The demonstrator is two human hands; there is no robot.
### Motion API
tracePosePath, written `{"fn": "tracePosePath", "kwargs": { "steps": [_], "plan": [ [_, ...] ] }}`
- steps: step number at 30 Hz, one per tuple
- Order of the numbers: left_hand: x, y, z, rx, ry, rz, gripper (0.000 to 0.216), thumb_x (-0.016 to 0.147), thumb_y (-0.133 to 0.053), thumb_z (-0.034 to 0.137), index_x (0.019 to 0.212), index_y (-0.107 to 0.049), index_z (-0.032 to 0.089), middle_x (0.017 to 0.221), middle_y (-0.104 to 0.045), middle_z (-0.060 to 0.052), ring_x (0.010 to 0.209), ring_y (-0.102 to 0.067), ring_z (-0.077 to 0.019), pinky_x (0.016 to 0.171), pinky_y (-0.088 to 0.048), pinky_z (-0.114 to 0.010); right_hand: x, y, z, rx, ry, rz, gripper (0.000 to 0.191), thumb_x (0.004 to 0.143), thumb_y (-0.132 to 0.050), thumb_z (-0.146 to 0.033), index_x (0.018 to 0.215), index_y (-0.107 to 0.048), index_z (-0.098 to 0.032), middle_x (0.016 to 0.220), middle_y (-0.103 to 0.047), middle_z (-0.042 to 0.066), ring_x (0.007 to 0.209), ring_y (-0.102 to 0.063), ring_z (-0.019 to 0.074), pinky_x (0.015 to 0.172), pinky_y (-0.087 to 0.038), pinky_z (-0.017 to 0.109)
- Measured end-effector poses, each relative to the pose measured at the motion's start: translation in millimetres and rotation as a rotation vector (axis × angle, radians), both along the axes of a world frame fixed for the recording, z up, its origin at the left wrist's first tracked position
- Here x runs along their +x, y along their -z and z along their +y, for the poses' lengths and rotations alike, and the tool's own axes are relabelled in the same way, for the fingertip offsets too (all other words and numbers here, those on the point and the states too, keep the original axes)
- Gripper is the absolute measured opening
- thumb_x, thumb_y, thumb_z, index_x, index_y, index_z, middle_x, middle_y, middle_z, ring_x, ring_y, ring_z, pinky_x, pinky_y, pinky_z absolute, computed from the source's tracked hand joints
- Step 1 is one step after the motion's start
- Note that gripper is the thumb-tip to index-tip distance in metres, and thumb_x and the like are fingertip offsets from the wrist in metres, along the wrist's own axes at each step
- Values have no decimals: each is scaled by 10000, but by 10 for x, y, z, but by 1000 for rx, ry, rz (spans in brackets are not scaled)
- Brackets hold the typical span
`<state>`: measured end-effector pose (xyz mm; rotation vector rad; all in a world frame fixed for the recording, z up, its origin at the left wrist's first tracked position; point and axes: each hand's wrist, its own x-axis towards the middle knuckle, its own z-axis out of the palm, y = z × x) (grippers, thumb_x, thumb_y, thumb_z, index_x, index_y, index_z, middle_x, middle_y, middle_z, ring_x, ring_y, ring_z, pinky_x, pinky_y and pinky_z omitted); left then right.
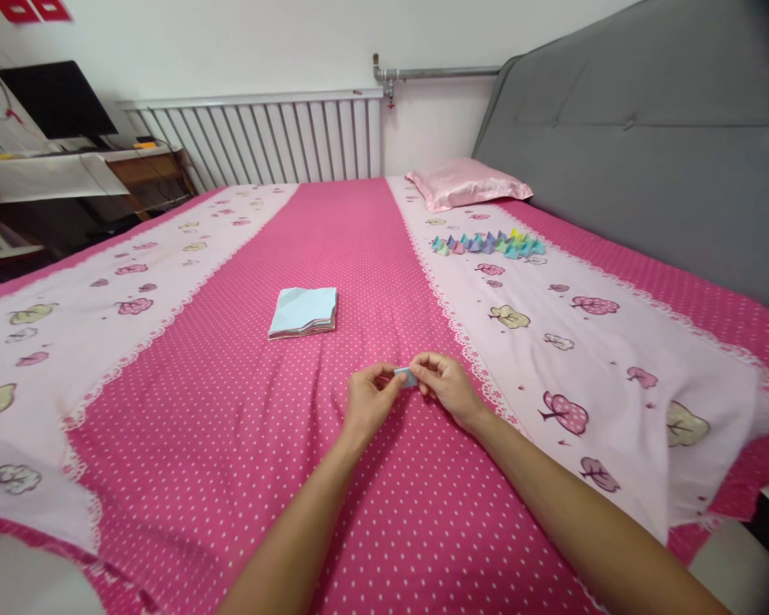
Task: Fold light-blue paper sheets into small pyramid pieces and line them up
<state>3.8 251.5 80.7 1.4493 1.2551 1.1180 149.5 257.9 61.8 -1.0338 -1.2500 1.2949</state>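
Both my hands meet over the pink dotted bedsheet [243, 444]. My left hand [366, 403] and my right hand [447, 386] each pinch one end of a small pale blue folded paper piece [406, 376], held just above the sheet. Beyond them lies a stack of paper squares [303, 311], pale blue on top. A row of several small folded paper pieces [488, 244] in blue, purple, green and yellow sits farther off to the right.
A pink satin pillow [466, 182] lies at the head of the bed by a grey padded headboard [647, 145]. A white radiator [262, 137] lines the far wall. A desk with a dark monitor [57, 98] stands at far left.
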Motion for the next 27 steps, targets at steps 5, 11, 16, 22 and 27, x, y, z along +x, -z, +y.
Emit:
{"fn": "tracePosePath", "kwargs": {
  "steps": [5, 11, 16, 22, 27],
  "plan": [
    [8, -36, -11, 1, -28, -25, 228, 677, -635, 329, 763, -672, 122, 649, -645, -57, 540, -538, -115, 507, -400, -223, 5, -11, -7, -1, -26, -7, 246, 752, -601, -414, 751, -546, -174, 443, -464, -81, 364, -360, 48, 376, -265, 179],
    [2, -81, -21, 19, -38, -17, 133, 669, -613, 253, 677, -651, 126, 616, -626, -43, 523, -512, -103, 515, -389, -225, 1, -25, -20, 14, -58, -37, 235, 752, -606, -401, 769, -556, -172, 477, -468, -75, 399, -379, 54, 405, -285, 186],
    [-12, -99, -24, 41, -43, -10, 137, 677, -612, 261, 654, -643, 130, 598, -607, -31, 512, -488, -97, 503, -375, -219, -5, -19, -20, 58, -76, -55, 235, 738, -625, -390, 808, -598, -168, 584, -531, -47, 466, -432, 62, 460, -334, 202],
    [-27, -84, -27, 54, -29, 44, 180, 687, -614, 305, 662, -653, 131, 583, -608, -31, 493, -485, -99, 488, -374, -218, -8, -42, -24, 107, -55, -123, 253, 711, -648, -387, 809, -630, -155, 695, -606, 3, 567, -509, 98, 536, -397, 234],
    [-32, -89, -41, 46, -15, 65, 191, 686, -619, 310, 671, -674, 128, 606, -639, -47, 514, -517, -112, 494, -390, -222, 1, -46, -21, 120, -52, -140, 240, 711, -645, -387, 759, -620, -153, 616, -569, -15, 514, -473, 84, 481, -375, 215]
  ]
}}
